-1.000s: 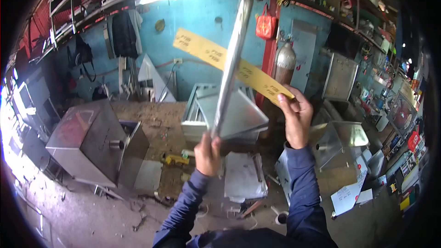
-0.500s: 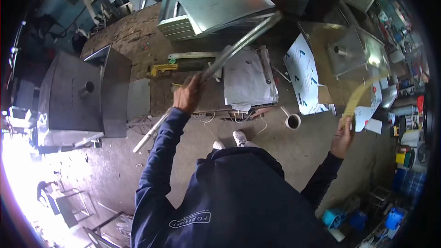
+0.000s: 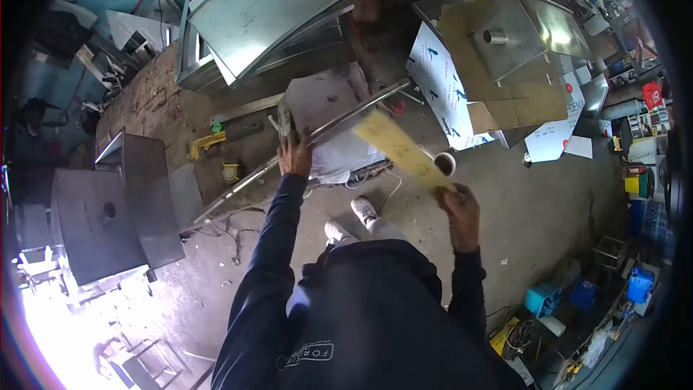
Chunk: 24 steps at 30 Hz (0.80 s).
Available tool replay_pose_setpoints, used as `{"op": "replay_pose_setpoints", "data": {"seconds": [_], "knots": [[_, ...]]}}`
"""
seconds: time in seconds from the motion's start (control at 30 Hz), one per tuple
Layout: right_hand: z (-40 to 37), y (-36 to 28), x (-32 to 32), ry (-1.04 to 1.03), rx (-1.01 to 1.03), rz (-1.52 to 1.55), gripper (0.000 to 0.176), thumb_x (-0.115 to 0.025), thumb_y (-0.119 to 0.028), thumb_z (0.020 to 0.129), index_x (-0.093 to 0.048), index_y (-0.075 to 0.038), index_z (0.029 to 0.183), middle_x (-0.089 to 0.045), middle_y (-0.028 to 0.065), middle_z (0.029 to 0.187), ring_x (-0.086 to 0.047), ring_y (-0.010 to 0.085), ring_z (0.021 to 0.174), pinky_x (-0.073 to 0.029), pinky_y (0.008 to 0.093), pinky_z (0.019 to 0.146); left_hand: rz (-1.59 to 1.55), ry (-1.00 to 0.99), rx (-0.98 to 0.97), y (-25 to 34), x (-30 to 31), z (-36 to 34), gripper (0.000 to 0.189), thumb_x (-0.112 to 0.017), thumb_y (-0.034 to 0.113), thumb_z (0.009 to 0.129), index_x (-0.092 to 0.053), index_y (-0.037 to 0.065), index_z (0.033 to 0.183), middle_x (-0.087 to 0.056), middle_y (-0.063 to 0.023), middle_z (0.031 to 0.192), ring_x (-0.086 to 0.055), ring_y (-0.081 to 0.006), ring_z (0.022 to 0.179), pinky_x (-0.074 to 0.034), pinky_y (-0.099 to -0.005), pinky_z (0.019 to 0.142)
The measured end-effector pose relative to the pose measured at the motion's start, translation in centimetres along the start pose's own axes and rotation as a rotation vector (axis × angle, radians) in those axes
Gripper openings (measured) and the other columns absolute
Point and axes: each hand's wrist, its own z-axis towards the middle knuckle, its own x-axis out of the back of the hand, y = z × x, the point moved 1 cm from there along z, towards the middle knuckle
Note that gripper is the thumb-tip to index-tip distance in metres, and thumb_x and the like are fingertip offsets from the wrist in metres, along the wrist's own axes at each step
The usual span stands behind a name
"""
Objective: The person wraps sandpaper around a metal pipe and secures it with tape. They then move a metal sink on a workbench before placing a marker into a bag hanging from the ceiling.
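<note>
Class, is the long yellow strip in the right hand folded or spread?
Spread: the long yellow strip runs straight out from the right hand.

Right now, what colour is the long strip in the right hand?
The strip is yellow, seen in the head view.

Metal tube (image 3: 364, 107), long, thin, shiny, is held diag. across view of the white sheet stack (image 3: 317, 92), lower end well L of it, upper end just past its R edge. Yellow strip (image 3: 404, 150), flat, w/ dark markings (blurred, unreadable), is held by one end, tilted, mostly R of stack.
</note>
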Motion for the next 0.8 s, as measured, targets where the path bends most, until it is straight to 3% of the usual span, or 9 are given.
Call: {"op": "replay_pose_setpoints", "data": {"seconds": [0.1,0.23,0.27,0.33,0.4,0.47,0.53,0.67,0.8], "knots": [[1.2,1.6,-3.2,-0.093,-0.064,-0.062,0.032,-0.068,-0.012,0.088,-0.058,0.005,0.113,-0.063,0.0093,0.1,-0.062,0.0141,0.09,-0.052,0.0264,0.079,-0.055,0.031,0.011,-0.2,0.7,-0.8,0.064,-0.071,0.022,0.081,-0.046,0.015,0.139,-0.046,-0.0144,0.134,-0.046,-0.0354,0.121,-0.038,-0.0503,0.101],[3.0,3.4,-6.8,-0.284,-0.195,-0.072,0.03,-0.068,-0.013,0.089,-0.058,0.004,0.111,-0.064,0.0081,0.102,-0.061,0.0118,0.09,-0.051,0.0247,0.079,-0.213,0.136,0.12,0.5,3.4,-4.4,0.066,-0.068,0.015,0.079,-0.044,0.012,0.141,-0.047,-0.0169,0.136,-0.046,-0.0396,0.121,-0.038,-0.0511,0.101],[3.0,3.5,-7.7,-0.322,-0.188,-0.062,0.032,-0.068,-0.015,0.089,-0.056,0.004,0.112,-0.063,0.0076,0.103,-0.061,0.0111,0.09,-0.05,0.025,0.08,-0.43,0.16,0.066,0.4,3.8,-5.7,0.067,-0.064,0.011,0.083,-0.038,0.006,0.145,-0.053,-0.0188,0.131,-0.052,-0.0389,0.118,-0.043,-0.0479,0.099],[2.8,3.2,-9.7,-0.402,-0.239,-0.065,0.031,-0.069,-0.014,0.089,-0.058,0.003,0.112,-0.063,0.0066,0.102,-0.06,0.0102,0.091,-0.049,0.0248,0.081,-1.529,-0.102,0.513,1.8,5.4,-9.6,0.067,-0.061,0.01,0.087,-0.032,0.001,0.147,-0.056,-0.0195,0.128,-0.057,-0.0354,0.115,-0.048,-0.0442,0.095],[2.4,4.0,-11.4,-0.468,-0.212,-0.067,0.024,-0.071,-0.011,0.088,-0.062,0.002,0.106,-0.065,0.0063,0.098,-0.061,0.0098,0.089,-0.051,0.0236,0.078,-2.089,-0.165,0.674,3.9,9.0,-13.1,0.067,-0.06,0.013,0.091,-0.028,-0.002,0.148,-0.054,-0.0199,0.132,-0.058,-0.0313,0.116,-0.05,-0.0415,0.094],[1.3,4.6,-13.0,-0.541,-0.217,-0.136,0.023,-0.072,-0.011,0.087,-0.063,0.001,0.104,-0.065,0.0051,0.098,-0.061,0.0092,0.087,-0.051,0.0242,0.077,-1.922,-0.064,0.617,6.7,13.0,-14.7,0.072,-0.062,0.023,0.092,-0.025,0.0,0.149,-0.054,-0.0181,0.129,-0.058,-0.0309,0.115,-0.052,-0.0413,0.091],[-0.1,5.3,-14.4,-0.651,-0.244,-0.133,0.022,-0.072,-0.01,0.086,-0.063,0.001,0.103,-0.066,0.0041,0.096,-0.061,0.0093,0.085,-0.051,0.0261,0.077,-2.027,0.226,0.898,7.6,13.7,-17.1,0.057,-0.061,0.01,0.094,-0.035,-0.001,0.143,-0.061,-0.0159,0.117,-0.064,-0.0261,0.104,-0.055,-0.037,0.084],[-3.8,6.3,-16.1,-0.872,-0.116,-0.339,0.022,-0.074,-0.011,0.085,-0.064,-0.001,0.102,-0.066,0.0028,0.094,-0.061,0.0081,0.085,-0.05,0.0239,0.076,-1.759,0.47,0.911,6.7,13.9,-22.3,0.039,-0.062,0.002,0.093,-0.051,-0.002,0.13,-0.064,-0.0105,0.108,-0.066,-0.0192,0.094,-0.056,-0.0304,0.076],[-9.1,6.4,-16.7,-1.101,-0.399,-0.249,0.025,-0.07,-0.009,0.088,-0.064,-0.003,0.111,-0.067,0.0032,0.097,-0.061,0.0073,0.087,-0.049,0.0238,0.078,-1.414,0.628,0.824,6.7,17.0,-28.0,0.023,-0.061,-0.007,0.088,-0.066,0.001,0.109,-0.065,-0.0085,0.103,-0.066,-0.0182,0.092,-0.056,-0.029,0.075]]}}
